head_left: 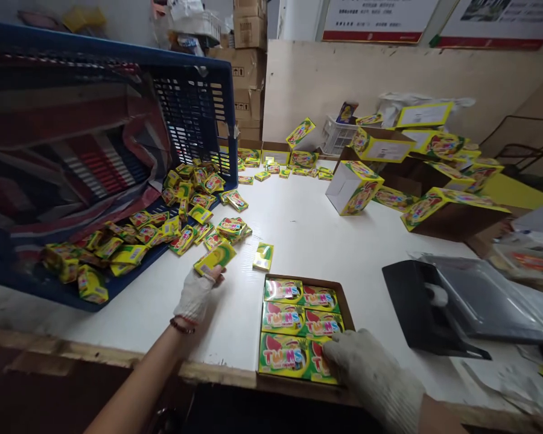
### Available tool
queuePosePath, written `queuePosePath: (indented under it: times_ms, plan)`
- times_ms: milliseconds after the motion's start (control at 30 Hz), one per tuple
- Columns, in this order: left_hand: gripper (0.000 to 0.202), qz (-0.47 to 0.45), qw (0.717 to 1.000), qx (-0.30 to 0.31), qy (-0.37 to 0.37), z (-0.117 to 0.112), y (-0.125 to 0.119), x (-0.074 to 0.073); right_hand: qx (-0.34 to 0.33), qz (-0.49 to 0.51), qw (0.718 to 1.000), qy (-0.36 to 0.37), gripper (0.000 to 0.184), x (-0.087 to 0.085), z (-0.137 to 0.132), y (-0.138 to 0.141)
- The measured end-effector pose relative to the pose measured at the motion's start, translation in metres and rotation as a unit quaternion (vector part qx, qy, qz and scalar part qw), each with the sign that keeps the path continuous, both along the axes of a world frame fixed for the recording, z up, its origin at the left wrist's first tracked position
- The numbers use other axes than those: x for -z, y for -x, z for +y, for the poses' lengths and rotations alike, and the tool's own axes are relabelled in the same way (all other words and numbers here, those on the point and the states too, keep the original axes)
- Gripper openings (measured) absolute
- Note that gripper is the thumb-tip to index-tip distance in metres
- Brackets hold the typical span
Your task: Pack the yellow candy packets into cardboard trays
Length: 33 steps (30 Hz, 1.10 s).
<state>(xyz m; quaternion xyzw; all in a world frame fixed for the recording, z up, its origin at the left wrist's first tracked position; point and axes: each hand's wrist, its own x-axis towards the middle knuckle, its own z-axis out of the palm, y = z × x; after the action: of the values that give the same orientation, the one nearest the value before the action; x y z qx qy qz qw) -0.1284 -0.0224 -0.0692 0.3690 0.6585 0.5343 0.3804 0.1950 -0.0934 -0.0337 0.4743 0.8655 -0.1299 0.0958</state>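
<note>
My left hand [196,293], in a white knit glove, pinches a small yellow-green packet [216,257] on the white table, just below the spilled heap of packets [181,211]. My right hand [366,367], also gloved, rests with bent fingers on the near right corner of an open brown box [346,301]. Inside the box lie rows of flat yellow packets [289,316] marked "TWINS", face up. One single packet [263,255] lies loose between the heap and the box.
A tipped blue crate [194,102] at left spills packets onto the table. Folded yellow cartons [353,187] and open brown boxes crowd the back right. A black dustpan-like tray [416,301] and grey plastic sheets lie at right. A wooden board stands behind.
</note>
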Motion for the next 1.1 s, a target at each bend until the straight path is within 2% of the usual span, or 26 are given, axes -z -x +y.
queuePosePath:
  times_ms: [67,100,133,167,233,300,367,433,500,533,567,600,633,667,700,767,800,833,867,900,967,1033,1100]
  plan:
    - [0.057,-0.115,0.990,0.084,-0.018,-0.016,-0.026,-0.013,0.061,0.099,0.991,0.058,0.013,-0.009,0.007,0.004]
    - [0.056,-0.175,0.975,0.137,-0.020,-0.024,-0.039,-0.020,0.100,0.176,0.976,0.082,0.016,-0.015,0.011,0.007]
    - [0.053,-0.228,0.954,0.195,-0.013,-0.031,-0.052,-0.026,0.136,0.266,0.949,0.103,0.023,-0.021,0.015,0.009]
    - [0.051,-0.271,0.929,0.254,0.004,-0.036,-0.065,-0.033,0.164,0.364,0.909,0.118,0.031,-0.028,0.019,0.012]
    - [0.048,-0.291,0.894,0.339,0.038,-0.044,-0.086,-0.043,0.191,0.537,0.813,0.116,0.048,-0.043,0.027,0.016]
    - [0.043,-0.231,0.901,0.367,0.027,-0.047,-0.101,-0.050,0.210,0.636,0.738,0.083,0.060,-0.056,0.033,0.018]
    - [0.034,-0.118,0.924,0.355,-0.077,-0.046,-0.111,-0.053,0.259,0.673,0.688,0.077,0.066,-0.064,0.036,0.019]
    - [0.023,0.026,0.915,0.337,-0.221,-0.044,-0.117,-0.052,0.317,0.679,0.640,0.171,0.066,-0.065,0.032,0.020]
    - [0.017,0.180,0.881,0.305,-0.313,-0.043,-0.119,-0.047,0.334,0.657,0.599,0.312,0.062,-0.059,0.024,0.022]
    - [0.016,0.246,0.859,0.293,-0.342,-0.043,-0.121,-0.043,0.325,0.642,0.593,0.361,0.058,-0.055,0.019,0.021]
    - [0.016,0.298,0.835,0.285,-0.364,-0.042,-0.121,-0.039,0.310,0.634,0.599,0.379,0.054,-0.050,0.016,0.020]
    - [0.019,0.335,0.812,0.281,-0.388,-0.041,-0.121,-0.036,0.295,0.629,0.619,0.366,0.051,-0.047,0.015,0.016]
    - [0.025,0.358,0.789,0.279,-0.414,-0.037,-0.120,-0.032,0.282,0.618,0.656,0.328,0.047,-0.046,0.017,0.011]
    - [0.032,0.375,0.773,0.270,-0.434,-0.032,-0.116,-0.029,0.265,0.596,0.706,0.274,0.043,-0.047,0.022,0.005]
    - [0.040,0.394,0.768,0.249,-0.438,-0.025,-0.110,-0.027,0.237,0.556,0.766,0.220,0.039,-0.050,0.029,-0.001]
    - [0.046,0.443,0.791,0.175,-0.383,-0.005,-0.087,-0.024,0.146,0.419,0.887,0.130,0.031,-0.062,0.047,-0.011]
    - [0.044,0.472,0.809,0.138,-0.324,0.009,-0.072,-0.024,0.086,0.332,0.934,0.099,0.030,-0.069,0.056,-0.012]
    - [0.042,0.497,0.824,0.121,-0.245,0.024,-0.056,-0.023,0.029,0.241,0.967,0.073,0.029,-0.075,0.064,-0.011]
    - [0.042,0.521,0.831,0.116,-0.154,0.040,-0.039,-0.022,-0.026,0.149,0.987,0.059,0.028,-0.079,0.071,-0.007]
    - [0.047,0.540,0.833,0.105,-0.062,0.056,-0.022,-0.020,-0.068,0.069,0.994,0.051,0.025,-0.081,0.077,-0.002]
    - [0.063,0.565,0.815,0.101,0.079,0.084,0.007,-0.014,-0.121,-0.028,0.990,0.063,0.031,-0.076,0.085,0.013]
    - [0.073,0.590,0.784,0.140,0.138,0.101,0.030,-0.007,-0.107,-0.050,0.990,0.077,0.045,-0.064,0.087,0.025]
    - [0.074,0.614,0.755,0.182,0.138,0.106,0.046,-0.002,-0.055,-0.037,0.995,0.077,0.047,-0.051,0.083,0.029]
